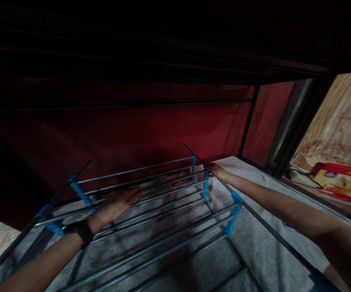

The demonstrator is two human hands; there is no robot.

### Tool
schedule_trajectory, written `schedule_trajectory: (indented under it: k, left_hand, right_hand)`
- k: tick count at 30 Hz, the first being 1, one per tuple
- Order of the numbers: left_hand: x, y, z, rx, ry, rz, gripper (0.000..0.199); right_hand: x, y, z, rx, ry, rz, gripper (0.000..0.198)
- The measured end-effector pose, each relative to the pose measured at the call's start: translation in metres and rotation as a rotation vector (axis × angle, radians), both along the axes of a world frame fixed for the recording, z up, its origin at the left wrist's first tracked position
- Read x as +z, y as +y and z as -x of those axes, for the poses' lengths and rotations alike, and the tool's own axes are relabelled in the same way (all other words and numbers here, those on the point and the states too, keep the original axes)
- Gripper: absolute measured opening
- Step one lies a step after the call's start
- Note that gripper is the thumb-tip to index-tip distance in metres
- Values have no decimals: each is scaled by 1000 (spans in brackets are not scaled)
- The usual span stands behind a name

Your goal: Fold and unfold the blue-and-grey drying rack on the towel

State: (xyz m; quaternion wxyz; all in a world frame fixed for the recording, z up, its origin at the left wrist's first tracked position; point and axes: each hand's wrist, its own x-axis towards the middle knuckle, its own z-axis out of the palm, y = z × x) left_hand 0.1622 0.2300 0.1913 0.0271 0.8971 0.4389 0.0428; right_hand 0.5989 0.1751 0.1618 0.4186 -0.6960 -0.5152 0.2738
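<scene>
A rack of grey metal rods [163,240] with blue plastic connectors [236,213] lies across a grey cloth. My left hand [119,204], a dark band on its wrist, reaches over the left part of the rack. Its fingers are stretched out together and rest along a crosswise rod; the undersides of the fingers are hidden. At the rack's far right side, my right hand [215,170] is closed around the side pole beside a blue connector. Part of its grip is hidden behind that connector.
A dark metal frame [248,121] surrounds the rack, with a low dark overhang above. Behind it is a red panel [175,129]. Grey cloth [263,215] covers the surface below. A red and yellow package [342,182] and a dark cable lie at the right.
</scene>
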Motion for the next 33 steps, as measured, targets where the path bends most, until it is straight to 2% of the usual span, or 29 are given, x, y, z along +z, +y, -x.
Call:
schedule_trajectory:
  k: [7,11,14,16,18,19,21,22,24,29,31,33]
  left_hand:
    - [-1,4,-2,-3,-116,161,58]
    - [-1,7,-4,-23,-148,242,54]
    - [2,7,-5,-14,-120,190,53]
    - [5,3,-6,-14,-100,147,52]
    - [8,-4,-6,-26,-86,132,51]
    - [10,-7,-7,-34,-84,128,49]
    - [11,-11,-8,-45,-106,94,44]
    - [11,-12,-8,-56,-107,74,41]
    - [10,-13,-8,-77,-75,37,38]
    - [10,-16,-3,-116,-40,41,38]
    - [16,-14,8,-141,-73,54,43]
    - [25,-7,30,-67,-156,31,46]
  right_hand:
    - [1,-2,3,-49,12,54,30]
    - [2,-1,4,-60,-63,59,30]
    - [8,-3,5,-54,-180,47,26]
    - [13,-7,9,-45,-264,21,31]
    - [15,-12,15,32,-447,-63,43]
    - [15,-13,19,117,-600,-133,48]
    - [10,-13,29,396,-874,-255,49]
    - [7,-11,34,517,-949,-282,48]
    - [-2,-5,44,633,-996,-276,48]
    - [-27,14,49,636,-905,-216,53]
    - [-38,21,41,609,-868,-200,54]
    - [-49,27,32,594,-829,-181,55]
